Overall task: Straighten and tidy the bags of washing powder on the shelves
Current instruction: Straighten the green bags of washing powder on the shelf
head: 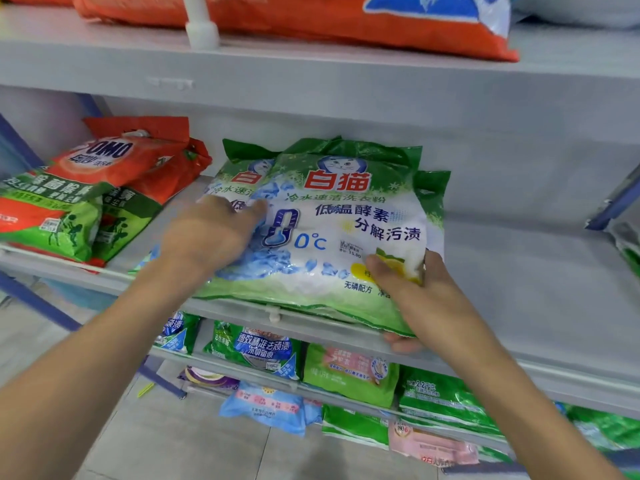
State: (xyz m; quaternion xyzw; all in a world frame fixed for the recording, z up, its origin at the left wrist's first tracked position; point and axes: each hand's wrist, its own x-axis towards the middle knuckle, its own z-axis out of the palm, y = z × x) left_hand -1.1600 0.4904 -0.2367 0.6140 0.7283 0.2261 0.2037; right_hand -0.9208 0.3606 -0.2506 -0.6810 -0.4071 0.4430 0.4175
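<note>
A green and white bag of washing powder with a cat logo (pixel 343 220) lies on top of a small pile on the middle shelf (pixel 519 278). A second bag of the same kind (pixel 239 174) peeks out beneath it at the left. My left hand (pixel 211 233) rests flat on the top bag's left side, fingers straight. My right hand (pixel 412 285) grips the top bag's front right corner, thumb on top and fingers underneath.
Red and green OMO bags (pixel 97 188) lie stacked at the left of the same shelf. An orange bag (pixel 311 19) lies on the shelf above. Several green, blue and pink bags (pixel 349 372) fill the lower shelves. The right part of the middle shelf is bare.
</note>
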